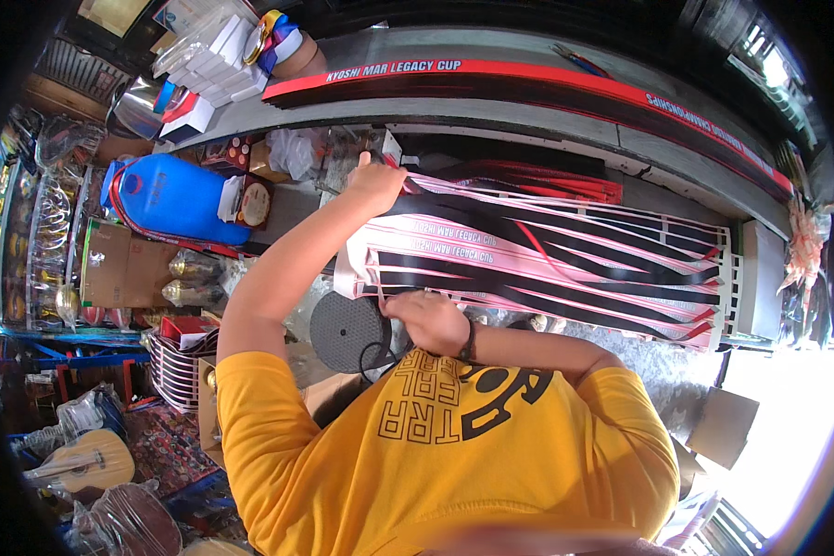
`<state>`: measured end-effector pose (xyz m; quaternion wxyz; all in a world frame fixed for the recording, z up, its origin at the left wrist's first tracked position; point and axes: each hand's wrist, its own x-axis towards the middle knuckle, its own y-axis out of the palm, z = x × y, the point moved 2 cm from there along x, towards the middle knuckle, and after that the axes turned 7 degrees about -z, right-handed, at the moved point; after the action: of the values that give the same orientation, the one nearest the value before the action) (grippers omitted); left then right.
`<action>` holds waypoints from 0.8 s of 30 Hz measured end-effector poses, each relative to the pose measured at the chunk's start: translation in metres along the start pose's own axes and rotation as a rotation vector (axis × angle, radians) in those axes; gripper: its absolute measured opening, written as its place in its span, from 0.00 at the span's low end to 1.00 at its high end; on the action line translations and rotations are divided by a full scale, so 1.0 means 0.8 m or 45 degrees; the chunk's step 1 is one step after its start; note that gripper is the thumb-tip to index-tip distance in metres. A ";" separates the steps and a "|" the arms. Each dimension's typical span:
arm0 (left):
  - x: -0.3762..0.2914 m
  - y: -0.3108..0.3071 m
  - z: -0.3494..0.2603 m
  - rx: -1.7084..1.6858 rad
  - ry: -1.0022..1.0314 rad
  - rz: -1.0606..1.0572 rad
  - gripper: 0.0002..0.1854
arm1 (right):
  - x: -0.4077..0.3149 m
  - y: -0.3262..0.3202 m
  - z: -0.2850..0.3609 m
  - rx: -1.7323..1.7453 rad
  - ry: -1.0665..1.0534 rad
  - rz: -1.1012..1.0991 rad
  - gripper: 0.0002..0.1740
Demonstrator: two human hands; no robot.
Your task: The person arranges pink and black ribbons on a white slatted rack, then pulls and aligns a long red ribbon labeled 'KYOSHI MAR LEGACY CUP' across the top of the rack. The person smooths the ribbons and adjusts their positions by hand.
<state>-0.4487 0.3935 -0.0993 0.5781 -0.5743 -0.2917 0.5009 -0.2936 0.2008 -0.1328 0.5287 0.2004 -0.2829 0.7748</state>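
Observation:
Printed pink-and-white strips [452, 243] and long black ribbons [625, 276] lie lengthwise before me, across a white slatted rack [734, 299]. My left hand [381, 186] is at their far left corner, its fingers closed around the end of a ribbon, with a bit of red showing beside them. Nearer my body, my right hand [427, 321] is at the near left corner of the strips, fingers bent and slightly blurred; whether it pinches a strip end is unclear. Red-and-black printed ribbons [563, 182] lie bunched behind the strips.
A long stack of red-edged lanyard ribbons [528, 73] and pliers [580, 61] lie on the grey shelf. White boxes [226, 66] stand at its left end. Left of me are a blue plastic jug [174, 198] and a cardboard box [125, 267]. A round black textured seat [347, 333] is below the strips.

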 end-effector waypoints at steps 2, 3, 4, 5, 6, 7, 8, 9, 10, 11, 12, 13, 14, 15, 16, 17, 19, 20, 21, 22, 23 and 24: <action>-0.004 -0.002 -0.001 0.007 0.095 0.020 0.12 | 0.008 -0.001 -0.016 -0.034 0.293 -0.014 0.11; -0.006 -0.003 -0.003 0.017 0.147 0.031 0.13 | 0.013 -0.003 -0.025 -0.008 0.432 -0.048 0.10; -0.010 -0.004 -0.004 -0.001 0.200 0.000 0.11 | 0.015 -0.009 -0.032 0.054 0.514 -0.161 0.09; -0.012 -0.004 -0.008 0.018 0.287 0.061 0.10 | 0.022 -0.012 -0.041 0.054 0.599 -0.238 0.09; -0.014 -0.003 -0.012 0.032 0.373 0.130 0.09 | 0.022 -0.018 -0.045 0.071 0.603 -0.262 0.09; -0.017 -0.001 -0.016 0.056 0.462 0.190 0.09 | 0.023 -0.023 -0.048 0.120 0.673 -0.292 0.09; -0.022 0.004 -0.024 -0.008 0.417 0.221 0.09 | 0.025 -0.025 -0.048 0.095 0.639 -0.284 0.08; -0.028 0.007 -0.030 0.038 0.491 0.211 0.10 | 0.027 -0.027 -0.048 0.088 0.626 -0.289 0.08; -0.030 0.015 -0.041 0.160 0.494 0.315 0.09 | 0.028 -0.029 -0.046 0.091 0.596 -0.300 0.08; -0.031 0.022 -0.049 0.278 0.500 0.412 0.08 | 0.028 -0.029 -0.044 0.071 0.597 -0.295 0.08; -0.031 0.028 -0.053 0.271 0.426 0.495 0.09 | 0.028 -0.029 -0.042 0.063 0.582 -0.296 0.08; -0.029 0.032 -0.055 0.274 0.411 0.529 0.09 | 0.028 -0.028 -0.041 0.078 0.558 -0.308 0.08; -0.028 0.036 -0.056 0.278 0.396 0.564 0.10 | 0.027 -0.028 -0.039 0.043 0.527 -0.273 0.08; -0.027 0.039 -0.057 0.278 0.381 0.590 0.11 | 0.024 -0.026 -0.037 0.030 0.488 -0.250 0.08; -0.026 0.040 -0.054 0.252 0.373 0.503 0.12 | 0.022 -0.025 -0.035 0.031 0.447 -0.228 0.08; -0.024 0.041 -0.051 0.196 0.364 0.480 0.12 | 0.020 -0.024 -0.035 0.016 0.420 -0.173 0.08; -0.016 0.041 -0.044 0.085 0.344 0.432 0.12 | 0.016 -0.021 -0.034 0.013 0.367 -0.074 0.10; -0.014 0.042 -0.040 0.005 0.338 0.476 0.12 | 0.014 -0.019 -0.032 0.031 0.349 -0.125 0.12; -0.014 0.044 -0.038 0.017 0.320 0.569 0.13 | 0.013 -0.019 -0.032 0.023 0.328 -0.106 0.12; -0.013 0.047 -0.039 0.029 0.300 0.662 0.14 | 0.012 -0.019 -0.031 0.015 0.307 -0.087 0.11; -0.013 0.050 -0.040 0.043 0.277 0.744 0.15 | 0.012 -0.019 -0.030 0.006 0.286 -0.067 0.11; -0.015 0.053 -0.043 0.126 0.270 0.741 0.17 | 0.011 -0.020 -0.028 0.009 0.231 -0.033 0.12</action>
<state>-0.4312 0.3629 -0.1432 0.4649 -0.6538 -0.0283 0.5963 -0.2817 0.2263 -0.1411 0.5614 0.1349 -0.2284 0.7839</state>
